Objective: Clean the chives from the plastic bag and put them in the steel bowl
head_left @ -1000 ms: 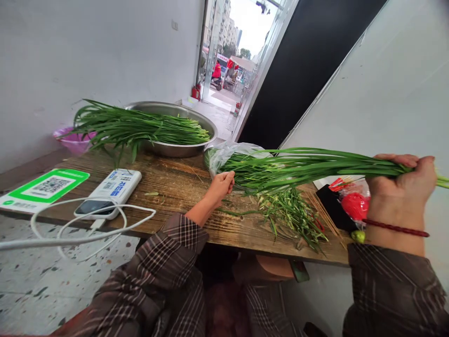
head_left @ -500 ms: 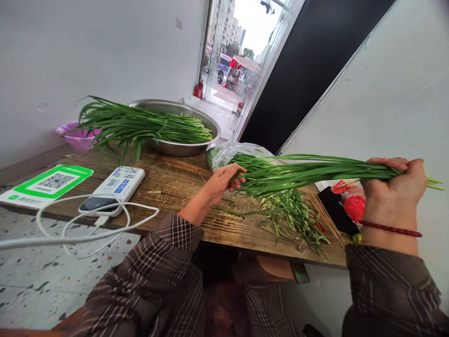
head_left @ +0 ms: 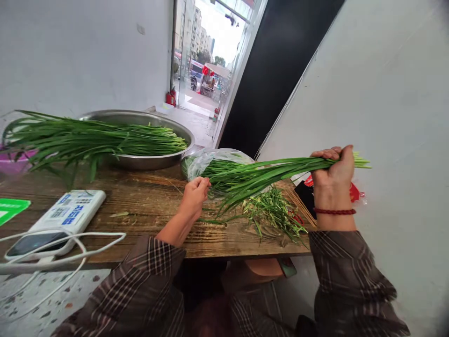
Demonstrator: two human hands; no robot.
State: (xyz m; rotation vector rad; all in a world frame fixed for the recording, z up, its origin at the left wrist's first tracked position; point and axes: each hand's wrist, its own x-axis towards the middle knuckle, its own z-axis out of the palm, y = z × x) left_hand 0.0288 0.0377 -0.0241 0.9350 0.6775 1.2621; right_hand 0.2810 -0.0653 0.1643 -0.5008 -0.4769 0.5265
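My right hand [head_left: 335, 171] is wrapped round the pale stem ends of a bunch of garlic chives [head_left: 270, 173]. Their long green leaves stretch leftward above the table, tips drooping. My left hand [head_left: 195, 194] is closed in a pinch beside the leaf tips; what its fingers hold, if anything, is hidden. Behind the held bunch, more chives lie in a clear plastic bag [head_left: 224, 157]. Below it, a loose heap of trimmed leaves and scraps [head_left: 275, 210] rests on the wooden table [head_left: 140, 206]. A steel basin [head_left: 147, 161] at the left holds a large pile of chives [head_left: 115, 138].
At the table's left lie a white power bank [head_left: 70, 210] with a looped white cable [head_left: 101, 250] and a green-bordered card [head_left: 14, 208]. A pink-lined bin [head_left: 16, 161] stands beyond. Thin sticks [head_left: 300, 203] and a black box [head_left: 305, 194] lie at the right.
The camera view has turned right, so the basin and table sit further left. The held chives now hang lower at their tips, and my left hand's fingers have closed together.
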